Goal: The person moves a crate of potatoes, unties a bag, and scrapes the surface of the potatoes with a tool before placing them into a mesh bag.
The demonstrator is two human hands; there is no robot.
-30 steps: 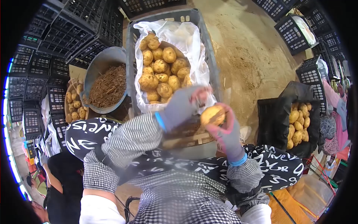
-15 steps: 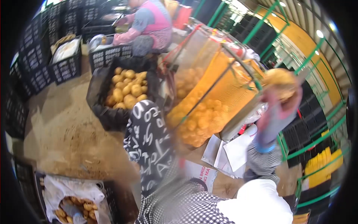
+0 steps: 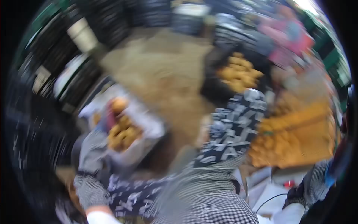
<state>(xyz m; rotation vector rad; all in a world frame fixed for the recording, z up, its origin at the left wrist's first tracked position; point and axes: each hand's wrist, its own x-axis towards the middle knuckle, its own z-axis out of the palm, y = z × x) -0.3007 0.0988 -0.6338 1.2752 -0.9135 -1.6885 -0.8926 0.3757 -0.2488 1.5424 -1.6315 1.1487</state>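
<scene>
My left hand [image 3: 110, 116], in a pinkish glove, is at the white-lined crate [image 3: 151, 125] on the left. A potato [image 3: 119, 105] sits at its fingers, which look closed around it, though motion smears the view. More potatoes [image 3: 125, 133] lie in that crate beside the hand. My right hand [image 3: 340, 155] is a dark blur at the far right edge, by the orange mesh bag [image 3: 311, 149] of potatoes. Its fingers cannot be made out, nor can anything in them.
Beyond my knee stands a black-lined crate [image 3: 214, 76] of potatoes [image 3: 240, 72]. A person in pink [image 3: 281, 35] sits at the upper right. Dark crates [image 3: 108, 26] are stacked at the back left. White sheets [image 3: 266, 196] lie near my lap at right.
The view has swung left, bringing the white-lined crate higher and nearer the middle. My left hand now shows a potato at its fingers. My right hand has dropped from its raised position with a yellowish thing.
</scene>
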